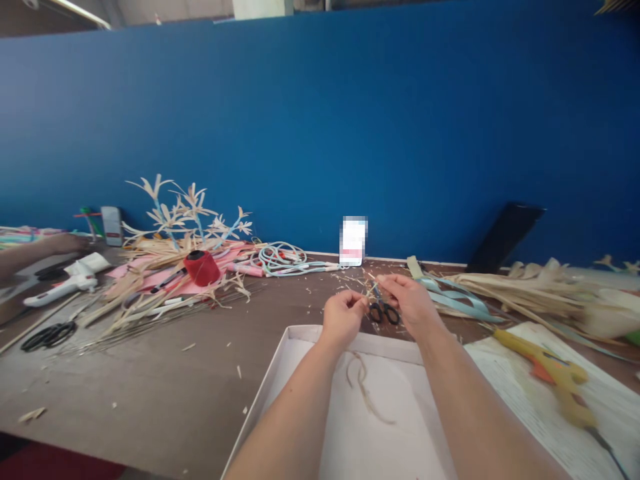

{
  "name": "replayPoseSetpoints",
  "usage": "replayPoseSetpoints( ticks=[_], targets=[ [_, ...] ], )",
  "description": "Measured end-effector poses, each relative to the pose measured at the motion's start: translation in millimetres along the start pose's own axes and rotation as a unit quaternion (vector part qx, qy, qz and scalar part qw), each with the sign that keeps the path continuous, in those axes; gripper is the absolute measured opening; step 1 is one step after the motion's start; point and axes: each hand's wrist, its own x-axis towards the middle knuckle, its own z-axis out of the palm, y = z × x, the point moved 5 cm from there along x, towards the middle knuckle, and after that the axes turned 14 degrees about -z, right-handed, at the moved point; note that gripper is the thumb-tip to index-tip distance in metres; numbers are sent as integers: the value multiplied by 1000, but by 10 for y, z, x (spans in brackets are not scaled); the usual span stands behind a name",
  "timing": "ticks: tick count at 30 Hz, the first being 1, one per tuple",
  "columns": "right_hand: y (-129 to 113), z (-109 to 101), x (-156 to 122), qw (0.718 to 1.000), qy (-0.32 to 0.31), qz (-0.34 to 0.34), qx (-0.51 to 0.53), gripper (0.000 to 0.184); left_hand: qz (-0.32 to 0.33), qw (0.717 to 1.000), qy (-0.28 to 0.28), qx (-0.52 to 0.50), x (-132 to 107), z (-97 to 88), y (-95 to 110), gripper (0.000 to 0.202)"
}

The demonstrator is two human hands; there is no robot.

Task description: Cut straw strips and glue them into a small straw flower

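- Brown table (pixel 150 380), dotted with pale scraps, stands against a blue partition (pixel 300 133).
- At its left, another person's hand (pixel 67 245) shows near a white glue gun (pixel 70 283) and black scissors (pixel 49 335).
- Between there and the middle lie pale flowers (pixel 183 207), a red spool (pixel 203 268) and a coiled cord (pixel 283 259); a phone (pixel 353 243), its screen blurred, leans on the partition.
- On the right are ribbon (pixel 460 297), dry leaves (pixel 540 290), and a yellow glue gun (pixel 560 377) on paper (pixel 490 373).
- A white tray (pixel 300 353) with low raised walls sits under the forearms, curled strands (pixel 367 393) inside. Left of it runs a broad stretch of tabletop; the right side is tighter, with the paper close by.
- Both hands are just past the tray's far edge, near small scissors (pixel 385 313).
- Left hand (pixel 343 317): fingers curled, thumb and forefinger pinched on a pale piece (pixel 373 290).
- Right hand (pixel 403 297): fingers bent, tips closed on the same piece.
- The piece, between the fingertips above the table, looks thin and straw-coloured; its full shape is too small to tell.
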Motion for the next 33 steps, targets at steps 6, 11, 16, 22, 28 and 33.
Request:
replayPoseSetpoints(
  ticks=[6, 11, 16, 22, 28, 33],
  targets=[
    [-12, 8, -3, 1000, -4, -7, -4, 32, -1, 1000, 2, -8, -7, -3, 5, 22],
    [-8, 11, -7, 1000, -9, -8, -12, 34, 2, 1000, 13, -8, -13, -14, 22, 22],
    [-22, 9, -14, 1000, -6, -16, -18, 35, 10, 1000, 19, -8, -21, -24, 47, 20],
    [-33, 9, -14, 999, -11, -21, -30, 36, 15, 999, 29, -3, -29, -28, 57, 20],
    [-12, 7, -18, 999, -14, -15, -47, 39, 17, 999, 28, -4, -28, -32, 50, 20],
    [-12, 10, -20, 998, -13, -21, -54, 36, 17, 999, 31, -3, -29, -39, 48, 19]
  ],
)
